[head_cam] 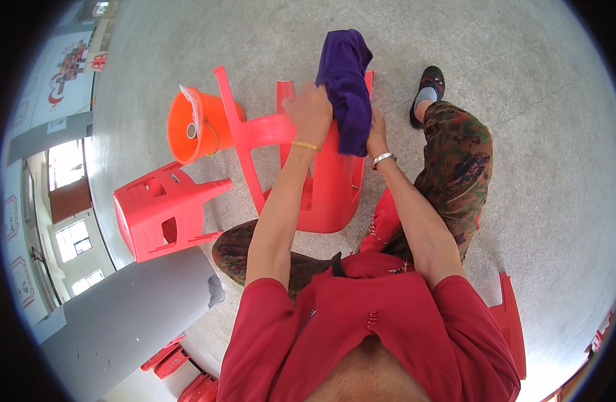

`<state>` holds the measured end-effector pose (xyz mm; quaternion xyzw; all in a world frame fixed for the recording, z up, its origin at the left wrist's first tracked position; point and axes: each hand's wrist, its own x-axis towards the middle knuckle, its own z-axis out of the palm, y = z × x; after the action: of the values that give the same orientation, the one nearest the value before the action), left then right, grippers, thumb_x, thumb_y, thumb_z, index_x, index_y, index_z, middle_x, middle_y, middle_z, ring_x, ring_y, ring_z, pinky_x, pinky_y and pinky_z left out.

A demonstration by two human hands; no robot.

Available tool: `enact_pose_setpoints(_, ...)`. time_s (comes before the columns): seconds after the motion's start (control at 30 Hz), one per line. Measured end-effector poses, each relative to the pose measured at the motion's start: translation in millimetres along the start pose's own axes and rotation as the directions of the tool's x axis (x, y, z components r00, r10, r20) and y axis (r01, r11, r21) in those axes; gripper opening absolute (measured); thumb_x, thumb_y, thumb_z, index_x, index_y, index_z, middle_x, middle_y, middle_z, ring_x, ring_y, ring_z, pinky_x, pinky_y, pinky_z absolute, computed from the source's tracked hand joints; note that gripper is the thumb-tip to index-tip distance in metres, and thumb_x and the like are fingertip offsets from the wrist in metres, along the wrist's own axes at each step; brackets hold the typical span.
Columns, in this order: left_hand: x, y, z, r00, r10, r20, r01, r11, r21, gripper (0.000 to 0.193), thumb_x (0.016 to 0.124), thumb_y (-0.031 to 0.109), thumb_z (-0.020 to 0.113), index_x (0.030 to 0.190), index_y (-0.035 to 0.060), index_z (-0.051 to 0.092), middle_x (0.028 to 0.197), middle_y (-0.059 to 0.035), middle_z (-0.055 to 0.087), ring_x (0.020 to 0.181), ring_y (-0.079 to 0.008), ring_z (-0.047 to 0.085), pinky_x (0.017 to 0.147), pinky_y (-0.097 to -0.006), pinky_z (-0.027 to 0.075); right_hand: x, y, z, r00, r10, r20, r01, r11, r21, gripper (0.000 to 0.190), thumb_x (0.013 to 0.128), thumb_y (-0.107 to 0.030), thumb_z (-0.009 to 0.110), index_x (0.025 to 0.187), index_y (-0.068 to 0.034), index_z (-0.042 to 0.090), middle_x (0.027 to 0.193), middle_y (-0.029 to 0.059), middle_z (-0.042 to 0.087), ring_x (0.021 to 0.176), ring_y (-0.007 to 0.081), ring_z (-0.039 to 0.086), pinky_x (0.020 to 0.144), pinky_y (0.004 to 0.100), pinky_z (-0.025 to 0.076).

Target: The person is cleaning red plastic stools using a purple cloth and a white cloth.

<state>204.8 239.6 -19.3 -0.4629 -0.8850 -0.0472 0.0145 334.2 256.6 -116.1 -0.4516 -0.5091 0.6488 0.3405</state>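
A red plastic stool (328,201) lies tipped before me, its seat nearest me and its legs pointing away. A purple cloth (349,90) drapes along one of its legs and reaches past the leg's end. My left hand (312,113), slightly blurred, is curled at the cloth's left edge and seems to grip it; a yellow band circles that wrist. On the right, my right hand (377,133), with a silver bracelet, holds the same leg beside the cloth's lower edge. Its fingertips are mostly hidden behind the leg and cloth.
An orange bucket (179,128) with a wire handle stands left of the stool. Closer to me, a second red stool (159,211) lies on its side near a grey pillar (137,311). Part of another red stool (509,326) shows at lower right. My legs flank the tipped stool.
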Motion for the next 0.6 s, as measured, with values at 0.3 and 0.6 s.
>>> enact_pose_setpoints(0.3,-85.2,-21.6,-51.3,0.948,-0.178,-0.264,-0.104,0.612,-0.784,0.025,0.096,0.008,0.053,0.119,0.0013,0.060,0.105,-0.0076,0.065,0.094,-0.0133,0.058,0.087,-0.0291,0.045,-59.3,-51.2,7.4,0.860,-0.487,0.153,0.501,0.748,-0.435,0.050,0.070,0.010,0.049,0.113,-0.006,0.067,0.125,0.0208,0.059,0.118,0.0362,0.055,0.102,0.0414,0.045)
enact_pose_setpoints(0.6,-163.5,-14.0,-96.2,0.869,-0.318,-0.378,-0.293,0.283,-0.913,0.025,0.097,0.007,0.045,0.115,-0.0048,0.058,0.101,-0.0078,0.063,0.093,-0.0146,0.057,0.086,-0.0285,0.045,-111.9,-87.2,16.1,0.780,-0.201,0.593,0.319,0.943,-0.099,0.024,0.071,0.001,0.054,0.088,-0.002,0.070,0.084,0.0219,0.067,0.078,0.0402,0.066,0.071,0.0428,0.053)
